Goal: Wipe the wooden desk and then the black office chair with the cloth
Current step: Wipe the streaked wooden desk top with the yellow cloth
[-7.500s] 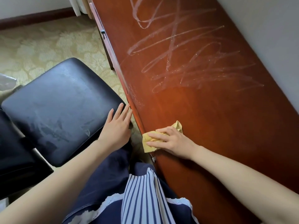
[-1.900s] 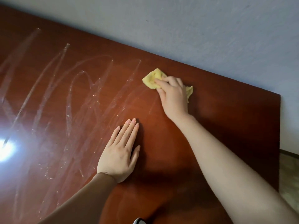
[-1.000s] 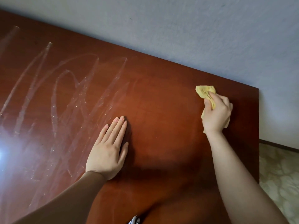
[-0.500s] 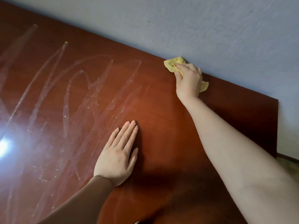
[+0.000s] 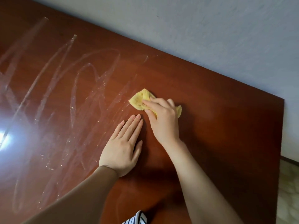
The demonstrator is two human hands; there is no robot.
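reddish-brown tabletop (image 5: pixel 226 126) fills most of our view, butted against a pale grey wall (image 5: pixel 210 38) beyond our fingertips. our right hand (image 5: pixel 163 120) is clamped on the yellow cloth (image 5: pixel 139 100), fingers bent over the crumpled wad and pressing it onto the wood. cloth shows ahead of the fingertips and past the little-finger side. our left hand (image 5: pixel 121 151) lies flat, fingers straight and together, palm down just left of the right wrist. its fingertips are near the cloth but apart from it.

left of both hands, whitish streaks (image 5: pixel 77 88) loop across the wood, while right of the right hand the surface looks clean. the chair is out of view, so we judge the desk half only partly done.

what could go wrong: the wad is small, so each pass likely covers a narrow band and thin strips may be missed between strokes. the streaks look flecked, and a loaded cloth could smear them rather than lift them. our left hand sits at the edge of the dirty patch, in the way of a leftward sweep, and it may leave a print. far left of it, a bright glare (image 5: pixel 4 139) could hide leftover residue from us.
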